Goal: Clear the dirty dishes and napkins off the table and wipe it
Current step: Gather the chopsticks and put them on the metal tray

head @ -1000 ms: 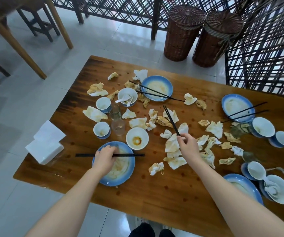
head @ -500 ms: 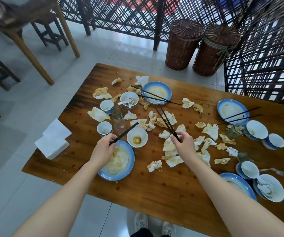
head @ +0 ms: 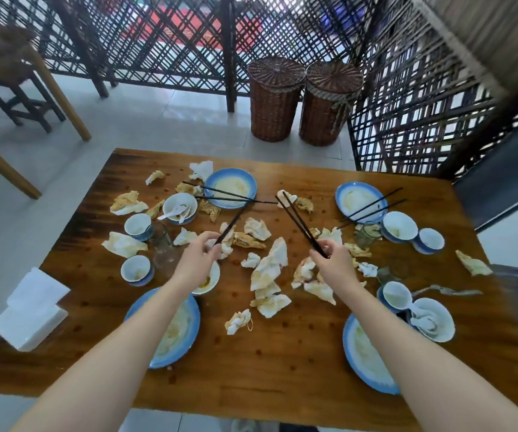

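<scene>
Wooden bench (head: pixel 282 353) strewn with crumpled napkins (head: pixel 270 266) and dirty dishes (head: pixel 176 335). With arms outstretched over its middle, the left hand (head: pixel 200 255) pinches black chopsticks (head: pixel 231 226) angled far-right, and the right hand (head: pixel 334 260) pinches another pair (head: pixel 298 222) angled far-left.

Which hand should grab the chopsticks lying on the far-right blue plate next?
Right. The right hand, gripping one pair, sits on that side, nearer those chopsticks; the left hand would have to cross over.
</scene>
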`<state>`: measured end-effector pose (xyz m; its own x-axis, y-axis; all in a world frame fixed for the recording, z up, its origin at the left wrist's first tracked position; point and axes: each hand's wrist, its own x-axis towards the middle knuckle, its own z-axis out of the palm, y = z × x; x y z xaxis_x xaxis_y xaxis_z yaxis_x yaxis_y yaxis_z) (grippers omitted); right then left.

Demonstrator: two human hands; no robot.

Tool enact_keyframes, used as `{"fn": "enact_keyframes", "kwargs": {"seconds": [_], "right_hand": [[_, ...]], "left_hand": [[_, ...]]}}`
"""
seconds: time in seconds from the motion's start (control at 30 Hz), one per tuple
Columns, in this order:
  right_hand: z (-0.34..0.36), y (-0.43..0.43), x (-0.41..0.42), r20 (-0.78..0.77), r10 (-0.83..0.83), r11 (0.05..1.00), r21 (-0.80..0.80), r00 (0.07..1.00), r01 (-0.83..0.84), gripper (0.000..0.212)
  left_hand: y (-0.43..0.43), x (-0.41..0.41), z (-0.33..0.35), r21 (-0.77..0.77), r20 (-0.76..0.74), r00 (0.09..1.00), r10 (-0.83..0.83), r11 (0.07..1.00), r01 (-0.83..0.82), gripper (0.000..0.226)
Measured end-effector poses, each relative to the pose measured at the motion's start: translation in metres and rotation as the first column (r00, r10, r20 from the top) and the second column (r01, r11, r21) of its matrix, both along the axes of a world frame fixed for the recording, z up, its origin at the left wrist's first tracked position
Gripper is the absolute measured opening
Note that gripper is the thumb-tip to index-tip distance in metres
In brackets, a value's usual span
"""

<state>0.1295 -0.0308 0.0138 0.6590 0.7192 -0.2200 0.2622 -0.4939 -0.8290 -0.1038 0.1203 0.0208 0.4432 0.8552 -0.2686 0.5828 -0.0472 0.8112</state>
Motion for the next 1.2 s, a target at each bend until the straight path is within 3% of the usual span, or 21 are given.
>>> {"fn": "enact_keyframes", "kwargs": {"seconds": [0.33,0.5,0.6,1.0,1.2], "right_hand": [[0.007,0.002,0.143,0.122,-0.045,0.996,-0.067,0.992,0.053,0.012],[0.002,0.02,0.218,0.149,0.132,0.97,-0.223,0.98,-0.097,0.038],[-0.011,0.032,0.252,0.204,0.227,0.933,-0.326,0.952,-0.153,0.04],[-0.072,0.074,0.296,0.297,0.53,0.745,-0.611,0.794,-0.268,0.041],[-0.086,0.081,0.297,0.299,0.534,0.727,-0.64,0.791,-0.249,0.029]], "left_hand": [[0.006,0.104,-0.006,-0.02,-0.057,0.998,-0.006,1.0,0.005,0.03],[0.016,0.149,-0.013,-0.026,-0.098,0.995,0.009,1.0,-0.011,0.036],[0.023,0.173,-0.02,-0.055,-0.103,0.994,0.046,0.997,-0.052,0.04],[0.037,0.207,-0.049,-0.129,-0.136,0.979,0.15,0.977,-0.168,0.031],[0.035,0.204,-0.06,-0.127,-0.131,0.968,0.213,0.965,-0.23,0.033]]}}
